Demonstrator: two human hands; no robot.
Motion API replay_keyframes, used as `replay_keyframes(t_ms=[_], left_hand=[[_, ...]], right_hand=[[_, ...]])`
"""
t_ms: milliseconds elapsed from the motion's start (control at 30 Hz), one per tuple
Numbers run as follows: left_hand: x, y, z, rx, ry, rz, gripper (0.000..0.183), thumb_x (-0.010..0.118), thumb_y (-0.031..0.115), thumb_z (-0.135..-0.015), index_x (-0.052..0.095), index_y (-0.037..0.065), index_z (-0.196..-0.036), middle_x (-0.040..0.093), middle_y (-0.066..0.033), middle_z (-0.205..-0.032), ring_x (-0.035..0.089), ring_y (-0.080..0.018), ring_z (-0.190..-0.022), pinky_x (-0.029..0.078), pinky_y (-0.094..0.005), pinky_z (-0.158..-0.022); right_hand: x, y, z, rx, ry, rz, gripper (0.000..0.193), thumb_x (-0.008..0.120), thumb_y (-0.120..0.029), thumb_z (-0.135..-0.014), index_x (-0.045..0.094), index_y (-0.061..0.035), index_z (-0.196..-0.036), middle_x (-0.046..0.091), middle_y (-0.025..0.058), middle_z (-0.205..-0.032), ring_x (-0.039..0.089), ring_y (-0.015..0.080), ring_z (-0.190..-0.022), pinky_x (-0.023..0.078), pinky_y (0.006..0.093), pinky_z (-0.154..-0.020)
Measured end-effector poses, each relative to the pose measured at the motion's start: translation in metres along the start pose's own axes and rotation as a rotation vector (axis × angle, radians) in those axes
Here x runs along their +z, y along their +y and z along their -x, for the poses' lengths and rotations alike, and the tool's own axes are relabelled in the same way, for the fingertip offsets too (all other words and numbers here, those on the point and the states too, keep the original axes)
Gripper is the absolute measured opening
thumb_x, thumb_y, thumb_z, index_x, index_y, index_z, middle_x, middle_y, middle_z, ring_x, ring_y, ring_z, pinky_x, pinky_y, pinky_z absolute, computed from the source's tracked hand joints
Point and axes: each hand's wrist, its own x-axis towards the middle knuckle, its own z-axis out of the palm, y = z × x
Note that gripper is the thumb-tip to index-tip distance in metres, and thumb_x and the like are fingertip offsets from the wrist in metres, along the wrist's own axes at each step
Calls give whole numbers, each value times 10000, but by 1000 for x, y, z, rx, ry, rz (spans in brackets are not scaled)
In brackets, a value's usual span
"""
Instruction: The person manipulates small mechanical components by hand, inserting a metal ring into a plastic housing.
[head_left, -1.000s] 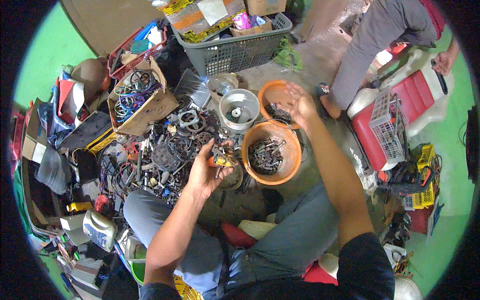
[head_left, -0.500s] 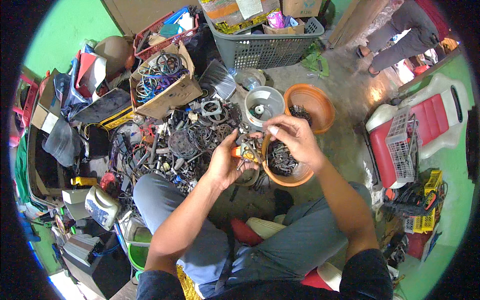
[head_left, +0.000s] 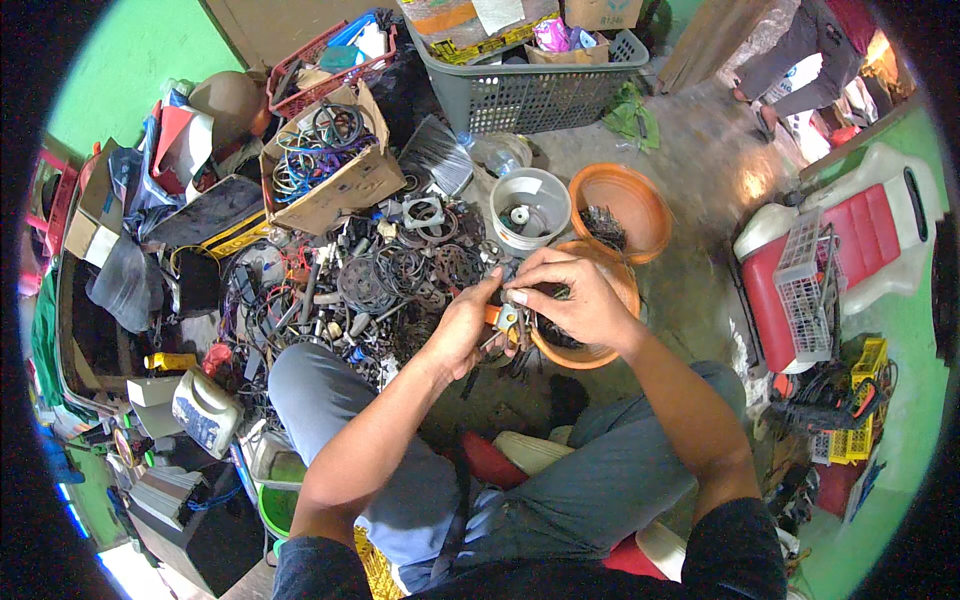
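My left hand (head_left: 462,332) is closed around a small metal part with a yellowish plate and an orange piece (head_left: 508,320). My right hand (head_left: 580,302) meets it from the right, thumb and fingers pinched together at the part's upper end. What exactly lies between those fingertips is too small to make out. Beneath the right hand is an orange-brown bowl (head_left: 592,360) holding dark small metal pieces, partly covered by the hand. Left of my hands spreads a heap of dark metal parts, rings and wires (head_left: 365,285).
Beyond my hands stand a grey-white bucket (head_left: 525,240) and a second orange bowl (head_left: 648,215). A cardboard box of cables (head_left: 335,195) and a large grey basket (head_left: 540,100) are farther back. To the right is a red-and-white seat (head_left: 860,240). Another person's legs (head_left: 820,60) show at upper right.
My right hand has come left and slightly down, from above the bowl to the metal part. The left hand has shifted slightly right, turning the part. The other person's legs have moved.
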Motion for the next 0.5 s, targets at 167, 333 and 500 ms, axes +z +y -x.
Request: replay_keyframes(t_ms=[167,333,500], left_hand=[[-4,-7,-6,-39,29,34,415,390,434,-1058,578,65,-1072,643,-46,-768,627,-145,-585,508,-295,-476],[-6,-5,-7,-20,32,100,397,405,413,-1052,586,61,-1060,657,-55,-772,628,-149,-572,516,-294,-468],[-12,-6,-13,-9,37,137,401,409,406,-1049,597,53,-1072,670,-62,-791,642,-154,-585,528,-290,-463]], right_hand=[[-1,-5,0,114,-25,72,108,673,-41,-912,693,20,-999,683,77,-981,647,161,-904,517,308,-821],[4,-10,5,132,85,70,122,651,-33,-927,648,20,-1037,702,80,-970,671,157,-904,528,309,-823],[6,1,7,-11,177,115,122,670,-73,-926,648,-14,-1030,687,66,-957,657,145,-867,512,291,-746]])
